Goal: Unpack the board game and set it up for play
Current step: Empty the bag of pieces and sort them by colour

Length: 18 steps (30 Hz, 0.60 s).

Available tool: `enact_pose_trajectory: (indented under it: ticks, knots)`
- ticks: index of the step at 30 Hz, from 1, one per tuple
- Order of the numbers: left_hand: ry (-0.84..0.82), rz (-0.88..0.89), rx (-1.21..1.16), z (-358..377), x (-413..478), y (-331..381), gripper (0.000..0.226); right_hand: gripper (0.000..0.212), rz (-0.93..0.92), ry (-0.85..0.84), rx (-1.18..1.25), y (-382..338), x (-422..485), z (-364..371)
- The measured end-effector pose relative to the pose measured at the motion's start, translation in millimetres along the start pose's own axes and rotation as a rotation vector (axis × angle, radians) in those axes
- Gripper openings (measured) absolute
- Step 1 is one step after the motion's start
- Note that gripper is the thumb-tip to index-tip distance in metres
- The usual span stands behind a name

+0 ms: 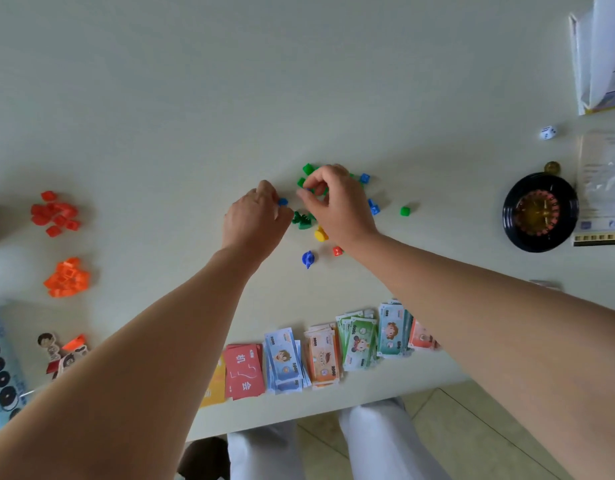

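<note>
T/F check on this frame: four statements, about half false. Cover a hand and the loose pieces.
1. The left hand pinches a blue piece. True.
2. The die lies among the red pieces. False: it lies alone at far right, beyond the roulette wheel.
3. Banknote stacks line the near edge of the table. True.
4. The orange pieces are mixed into the red ones. False: they form a separate pile, nearer the person.

L hand (256,220) at blue pc (283,201); R hand (337,202) amid green pcs (308,169).
</note>
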<state>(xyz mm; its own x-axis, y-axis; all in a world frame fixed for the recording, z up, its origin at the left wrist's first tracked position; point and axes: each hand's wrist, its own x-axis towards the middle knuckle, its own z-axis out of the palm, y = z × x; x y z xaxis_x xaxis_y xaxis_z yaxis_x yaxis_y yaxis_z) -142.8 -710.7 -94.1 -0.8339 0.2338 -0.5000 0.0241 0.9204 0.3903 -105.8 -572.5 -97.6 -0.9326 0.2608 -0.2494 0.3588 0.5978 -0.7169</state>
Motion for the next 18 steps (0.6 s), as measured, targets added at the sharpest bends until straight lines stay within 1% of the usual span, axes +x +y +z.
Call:
enact_pose_trajectory:
  ticks: [1,2,3,5,6,7,8,10,12,13,14,15,17,18]
  knots:
    - [-0.007,-0.036,-0.045,0.9,-1.4,1.3,0.019,0.013,0.049,0.033,0.093,2.6,-1.1,-5.9]
    - [-0.027,-0.073,-0.134,1.3,-3.5,3.6,0.023,0.011,0.143,0.043,0.178,3.5,-2.2,-13.5]
    - [-0.047,-0.125,-0.311,1.4,-4.5,5.2,0.025,0.012,0.258,0.043,0.271,4.6,-2.5,-20.8]
    - [-0.105,-0.268,-0.787,1.0,-5.7,12.7,0.024,0.015,0.491,0.049,0.485,9.3,-2.7,-36.9]
    - [-0.128,-0.327,-0.969,0.2,-6.0,15.3,0.024,0.017,0.59,0.056,0.587,11.8,-3.1,-44.3]
    - [-0.146,-0.355,-1.09,-0.1,-6.7,18.5,0.023,0.018,0.661,0.063,0.659,15.4,-3.8,-51.4]
    - [-0.171,-0.353,-1.157,-1.3,-8.3,21.7,0.022,0.02,0.703,0.069,0.695,18.5,-5.3,-57.9]
    - [-0.241,-0.31,-1.224,-2.2,-12.2,28.6,0.028,0.02,0.733,0.08,0.71,25.9,-10.5,-69.7]
    - [-0.317,-0.273,-1.275,-1.4,-15.7,37.5,0.042,0.023,0.712,0.084,0.654,36.8,-15.3,-77.5]
    - [-0.337,-0.265,-1.293,-1.4,-17.1,43.2,0.048,0.025,0.667,0.087,0.567,43.6,-18.8,-79.9]
    - [-0.334,-0.259,-1.305,-1.5,-17.5,48.3,0.051,0.027,0.599,0.088,0.427,49.1,-21.9,-80.8]
    - [-0.309,-0.257,-1.309,-0.2,-17.3,53.8,0.05,0.026,0.522,0.093,0.251,55.7,-25.0,-81.3]
    - [-0.223,-0.297,-1.297,2.7,-15.3,61.9,0.042,0.02,0.401,0.091,-0.081,63.9,-30.8,-80.9]
    - [-0.176,-0.318,-1.261,5.0,-13.1,64.9,0.038,0.017,0.357,0.077,-0.176,63.8,-32.7,-80.8]
